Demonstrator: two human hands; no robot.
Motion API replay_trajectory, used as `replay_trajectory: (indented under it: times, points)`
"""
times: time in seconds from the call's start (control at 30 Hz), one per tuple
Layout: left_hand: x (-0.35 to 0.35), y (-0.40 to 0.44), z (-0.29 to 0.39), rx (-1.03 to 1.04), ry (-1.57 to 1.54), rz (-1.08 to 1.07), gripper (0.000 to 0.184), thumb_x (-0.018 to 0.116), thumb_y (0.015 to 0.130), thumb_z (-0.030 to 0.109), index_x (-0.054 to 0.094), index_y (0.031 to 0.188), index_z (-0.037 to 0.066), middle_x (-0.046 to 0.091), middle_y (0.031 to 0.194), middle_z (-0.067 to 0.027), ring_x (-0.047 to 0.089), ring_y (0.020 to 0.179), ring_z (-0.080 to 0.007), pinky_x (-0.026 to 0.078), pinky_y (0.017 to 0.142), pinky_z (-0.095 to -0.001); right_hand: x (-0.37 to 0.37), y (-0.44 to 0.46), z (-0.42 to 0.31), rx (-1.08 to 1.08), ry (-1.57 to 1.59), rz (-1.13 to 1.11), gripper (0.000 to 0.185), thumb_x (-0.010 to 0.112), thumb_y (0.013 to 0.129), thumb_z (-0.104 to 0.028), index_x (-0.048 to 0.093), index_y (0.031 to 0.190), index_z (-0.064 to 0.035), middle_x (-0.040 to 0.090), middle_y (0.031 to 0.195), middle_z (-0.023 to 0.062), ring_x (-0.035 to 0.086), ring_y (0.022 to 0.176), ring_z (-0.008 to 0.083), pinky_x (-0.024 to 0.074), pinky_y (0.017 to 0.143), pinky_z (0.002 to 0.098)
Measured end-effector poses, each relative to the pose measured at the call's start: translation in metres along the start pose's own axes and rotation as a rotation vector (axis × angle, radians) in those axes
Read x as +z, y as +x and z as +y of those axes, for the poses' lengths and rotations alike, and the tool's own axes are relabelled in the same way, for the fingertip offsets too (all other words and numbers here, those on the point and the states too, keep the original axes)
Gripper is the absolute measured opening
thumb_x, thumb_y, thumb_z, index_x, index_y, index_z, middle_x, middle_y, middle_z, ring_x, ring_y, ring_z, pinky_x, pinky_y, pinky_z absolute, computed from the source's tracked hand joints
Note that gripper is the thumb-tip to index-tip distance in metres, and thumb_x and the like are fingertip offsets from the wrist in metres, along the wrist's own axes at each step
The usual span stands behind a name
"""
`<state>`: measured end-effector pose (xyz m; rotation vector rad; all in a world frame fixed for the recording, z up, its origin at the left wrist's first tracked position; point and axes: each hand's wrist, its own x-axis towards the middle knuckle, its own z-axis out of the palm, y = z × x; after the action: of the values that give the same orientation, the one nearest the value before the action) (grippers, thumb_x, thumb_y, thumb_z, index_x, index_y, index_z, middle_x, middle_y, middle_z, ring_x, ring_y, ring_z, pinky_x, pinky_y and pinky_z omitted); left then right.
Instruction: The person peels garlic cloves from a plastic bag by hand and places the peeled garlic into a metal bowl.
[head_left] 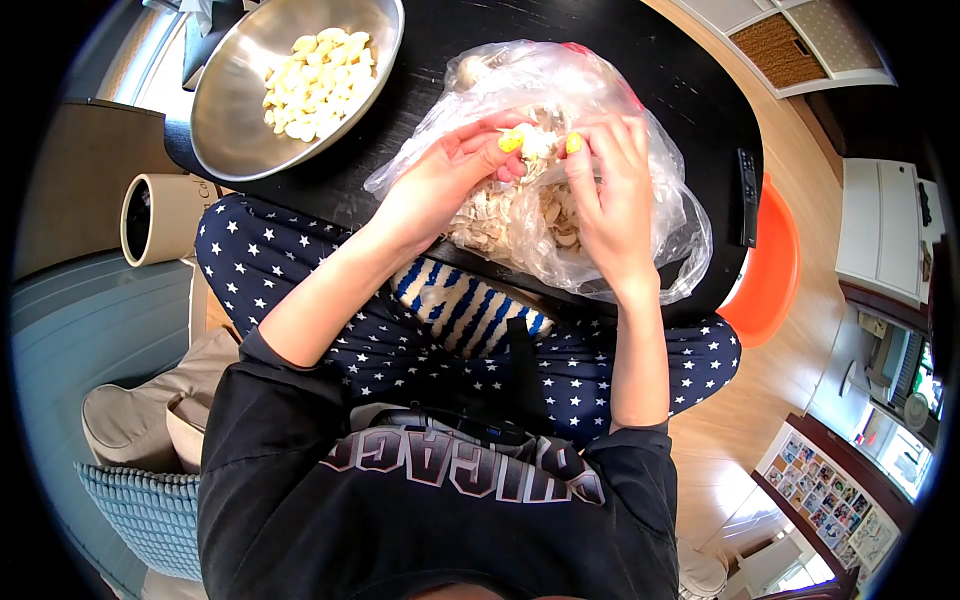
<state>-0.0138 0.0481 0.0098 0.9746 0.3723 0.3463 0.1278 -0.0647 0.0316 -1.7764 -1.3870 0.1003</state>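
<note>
Above a clear plastic bag [675,225], my two hands are close together. My left hand [455,175] holds a whitish piece of garlic [538,143] between thumb and fingers. On the other side of the garlic is my right hand [607,170], thumb and fingertips drawn together; whatever lies between them is too small to name. Dry papery skins [485,222] fill the open part of the bag below the hands. At the upper left, a metal bowl [225,115] holds several peeled cloves [320,85].
A black remote [747,198] lies near the right edge of the dark table [425,60]. An orange chair [770,265] stands beyond that edge. A cream container [165,220] is left of my knee, and a striped cloth [465,305] is on my lap.
</note>
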Motion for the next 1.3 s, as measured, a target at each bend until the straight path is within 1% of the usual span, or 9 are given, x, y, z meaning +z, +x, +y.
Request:
replay_trajectory:
  times: [0.27,0.33,0.57,0.8,0.9,0.93,1.07,1.13,1.3]
  points:
    - [0.001,-0.003,0.002,-0.076,-0.126,0.056,0.029,0.053,0.093,0.015,0.051,0.118,0.000,0.055,0.096,0.0010,0.051,0.082,-0.0033,0.044,0.080,-0.0170,-0.006,0.004,-0.007,-0.360,-0.137,0.036,0.025,0.069,0.069,-0.004,0.065,0.094,-0.0046,0.061,0.098,0.0040,0.052,0.091,0.0254,0.0431,0.079,0.0348]
    - [-0.002,-0.002,0.003,-0.071,-0.113,-0.050,0.027,0.052,0.093,0.016,0.052,0.115,0.001,0.055,0.095,0.0011,0.050,0.081,-0.0033,0.044,0.079,-0.0169,-0.005,0.003,-0.007,-0.410,-0.175,0.036,0.026,0.068,0.067,-0.005,0.065,0.093,-0.0041,0.061,0.097,0.0040,0.053,0.089,0.0251,0.0445,0.078,0.0349]
    - [-0.005,-0.002,-0.001,-0.117,-0.149,-0.029,0.025,0.051,0.093,0.016,0.052,0.113,0.000,0.054,0.094,0.0014,0.049,0.082,-0.0031,0.043,0.078,-0.0174,0.004,-0.003,-0.006,-0.560,-0.313,0.046,0.031,0.063,0.063,-0.005,0.063,0.093,0.0010,0.060,0.093,0.0068,0.055,0.090,0.0254,0.0485,0.074,0.0355]
    - [0.004,-0.005,0.006,-0.120,-0.153,-0.054,0.018,0.054,0.091,0.014,0.058,0.105,0.004,0.056,0.089,0.0033,0.048,0.077,-0.0029,0.042,0.074,-0.0161,0.008,0.000,-0.002,-0.502,-0.241,0.196,0.026,0.067,0.062,0.002,0.060,0.088,-0.0012,0.059,0.087,0.0080,0.054,0.087,0.0275,0.0476,0.075,0.0364]
    - [0.003,-0.007,0.010,-0.139,-0.125,-0.034,0.024,0.052,0.093,0.015,0.055,0.111,0.001,0.056,0.090,0.0015,0.049,0.079,-0.0038,0.043,0.076,-0.0176,0.004,0.002,0.005,-0.325,-0.240,0.287,0.021,0.068,0.067,0.003,0.060,0.085,-0.0031,0.059,0.085,0.0079,0.054,0.083,0.0281,0.0455,0.076,0.0352]
    - [0.002,-0.008,0.010,-0.144,-0.106,-0.057,0.030,0.050,0.094,0.015,0.052,0.118,-0.002,0.057,0.093,0.0002,0.049,0.082,-0.0045,0.043,0.077,-0.0190,0.002,0.002,0.007,-0.327,-0.240,0.285,0.021,0.068,0.067,0.003,0.060,0.085,-0.0031,0.059,0.085,0.0079,0.054,0.083,0.0281,0.0455,0.076,0.0352]
    - [-0.003,-0.005,0.007,-0.144,-0.152,-0.059,0.028,0.048,0.094,0.015,0.052,0.117,-0.002,0.057,0.095,-0.0007,0.049,0.081,-0.0050,0.043,0.077,-0.0197,-0.001,0.003,0.003,-0.240,-0.039,0.100,0.021,0.069,0.067,0.002,0.061,0.087,-0.0037,0.060,0.085,0.0078,0.055,0.083,0.0255,0.0451,0.076,0.0344]
    - [0.001,-0.004,0.006,-0.136,-0.218,-0.032,0.018,0.051,0.094,0.016,0.058,0.103,0.002,0.054,0.083,0.0016,0.047,0.076,-0.0047,0.041,0.075,-0.0195,0.000,0.003,-0.005,-0.238,0.069,0.053,0.022,0.069,0.067,0.002,0.062,0.087,-0.0041,0.060,0.085,0.0078,0.055,0.084,0.0244,0.0454,0.076,0.0337]
    - [-0.005,-0.004,0.004,-0.145,-0.263,-0.107,0.021,0.048,0.094,0.015,0.056,0.106,0.000,0.056,0.090,-0.0003,0.048,0.078,-0.0058,0.042,0.074,-0.0204,0.001,0.003,-0.007,-0.380,0.087,0.037,0.029,0.069,0.064,0.005,0.065,0.090,-0.0044,0.061,0.087,0.0060,0.057,0.082,0.0239,0.0483,0.070,0.0319]
